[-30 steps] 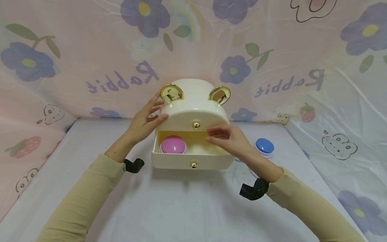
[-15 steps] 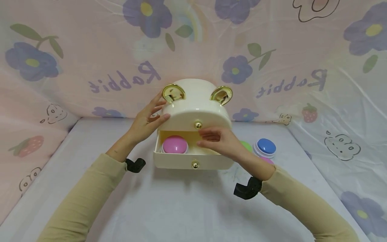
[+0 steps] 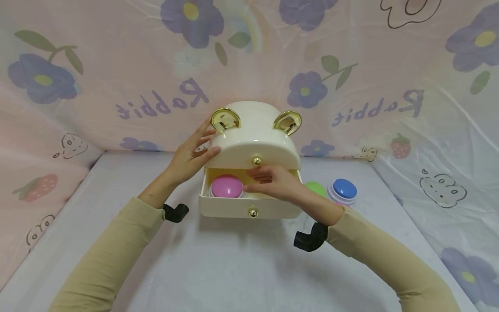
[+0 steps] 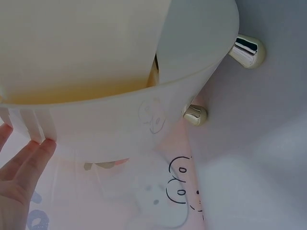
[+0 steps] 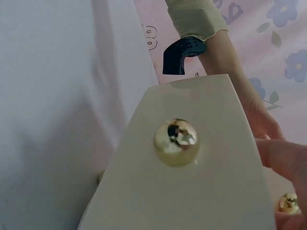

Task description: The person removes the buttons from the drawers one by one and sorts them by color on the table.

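Observation:
A white storage box (image 3: 255, 149) with gold animal ears has its lower drawer (image 3: 230, 207) pulled out. Inside the drawer, on the left, sits a pink-domed round container (image 3: 227, 186) with a white base. My left hand (image 3: 189, 158) rests its extended fingers against the box's left side; the left wrist view shows the fingertips (image 4: 47, 143) on that side wall. Over the drawer's right half is my right hand (image 3: 278, 182), fingers loosely extended and the thumb tip right at the pink dome's edge. In the right wrist view, the drawer's gold knob (image 5: 176, 143) fills the middle.
Right of the box stand a blue-domed container (image 3: 345, 189) and a green one (image 3: 315, 188), plus a pink one (image 3: 343, 204) mostly hidden behind my right forearm. A patterned cloth (image 3: 249, 65) hangs close behind the box. Another gold knob (image 3: 257, 161) sits on the upper drawer.
My right hand has moved left across the drawer, up to the pink-domed container. The green container has come into sight beside my forearm. My left hand stays on the box.

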A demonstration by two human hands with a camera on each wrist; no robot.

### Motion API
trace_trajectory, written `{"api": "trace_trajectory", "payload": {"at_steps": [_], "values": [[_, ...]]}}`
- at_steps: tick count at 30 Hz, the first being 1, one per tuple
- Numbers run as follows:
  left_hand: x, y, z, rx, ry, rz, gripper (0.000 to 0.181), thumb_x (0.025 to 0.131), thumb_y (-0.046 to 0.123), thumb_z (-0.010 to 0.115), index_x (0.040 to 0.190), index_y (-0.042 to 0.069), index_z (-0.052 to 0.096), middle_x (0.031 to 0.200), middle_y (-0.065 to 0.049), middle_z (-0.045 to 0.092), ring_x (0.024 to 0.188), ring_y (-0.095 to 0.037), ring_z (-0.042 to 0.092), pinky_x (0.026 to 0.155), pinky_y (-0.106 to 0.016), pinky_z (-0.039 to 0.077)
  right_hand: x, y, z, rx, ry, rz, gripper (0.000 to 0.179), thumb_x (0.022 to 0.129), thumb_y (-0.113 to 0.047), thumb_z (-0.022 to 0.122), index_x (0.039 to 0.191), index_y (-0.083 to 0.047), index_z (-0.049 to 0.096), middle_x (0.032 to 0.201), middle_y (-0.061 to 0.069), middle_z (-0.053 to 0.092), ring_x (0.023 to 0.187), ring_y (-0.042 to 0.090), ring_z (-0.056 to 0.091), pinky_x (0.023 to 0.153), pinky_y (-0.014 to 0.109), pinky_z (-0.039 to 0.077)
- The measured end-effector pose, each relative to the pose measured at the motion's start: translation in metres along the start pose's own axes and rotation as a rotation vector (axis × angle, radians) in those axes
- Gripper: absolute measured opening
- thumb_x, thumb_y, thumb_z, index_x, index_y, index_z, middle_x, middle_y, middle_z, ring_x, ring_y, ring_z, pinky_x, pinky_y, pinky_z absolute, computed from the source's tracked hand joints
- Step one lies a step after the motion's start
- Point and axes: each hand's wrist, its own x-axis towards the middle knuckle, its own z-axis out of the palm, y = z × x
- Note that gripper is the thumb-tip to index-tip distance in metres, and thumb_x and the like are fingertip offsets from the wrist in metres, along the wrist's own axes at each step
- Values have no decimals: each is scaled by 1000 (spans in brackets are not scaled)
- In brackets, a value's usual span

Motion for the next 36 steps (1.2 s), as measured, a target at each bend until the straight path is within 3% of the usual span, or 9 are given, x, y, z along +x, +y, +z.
{"api": "trace_trajectory", "payload": {"at_steps": [4, 10, 18, 24, 29, 36], "values": [[-4, 11, -1, -8, -11, -22, 72, 91, 33, 58, 141, 53, 11, 144, -1, 39, 134, -28, 37, 105, -46, 41, 6, -2, 4, -41, -50, 3, 58, 78, -32, 73, 126, -5, 57, 128, 10, 59, 116, 26, 58, 99, 39, 47], [-10, 31, -3, -9, -20, -25, 72, 92, 24, 56, 147, 39, 12, 145, -8, 37, 134, -32, 36, 105, -47, 40, 12, -6, 10, -132, -142, -22, 65, 80, -35, 70, 136, -9, 47, 136, 6, 51, 121, 25, 53, 101, 41, 45], [-10, 33, -3, -11, -24, -32, 73, 92, 24, 56, 147, 40, 11, 145, -7, 37, 134, -31, 36, 106, -47, 39, 22, -11, 18, -101, -232, -50, 63, 83, -32, 68, 139, -19, 42, 131, -1, 52, 118, 19, 49, 104, 39, 42], [-10, 33, -3, -2, -19, -24, 72, 93, 23, 56, 148, 38, 12, 144, -7, 38, 133, -31, 38, 105, -47, 40, 30, -14, 24, -69, -254, 7, 65, 80, -28, 71, 138, -17, 43, 124, 2, 55, 109, 18, 54, 97, 33, 46], [-10, 30, -2, -5, -11, -20, 72, 93, 24, 56, 147, 40, 12, 144, -7, 39, 134, -31, 38, 105, -47, 40, 33, -17, 27, -123, -251, 11, 66, 79, -25, 73, 137, -14, 43, 125, 4, 55, 109, 19, 53, 99, 34, 45], [-2, 1, 1, 9, 2, 9, 71, 91, 36, 58, 140, 55, 11, 143, 2, 40, 133, -27, 39, 104, -47, 41, 34, -20, 27, -166, -250, -9, 64, 79, -19, 72, 136, -11, 45, 126, 5, 55, 110, 20, 53, 101, 35, 44]]}}
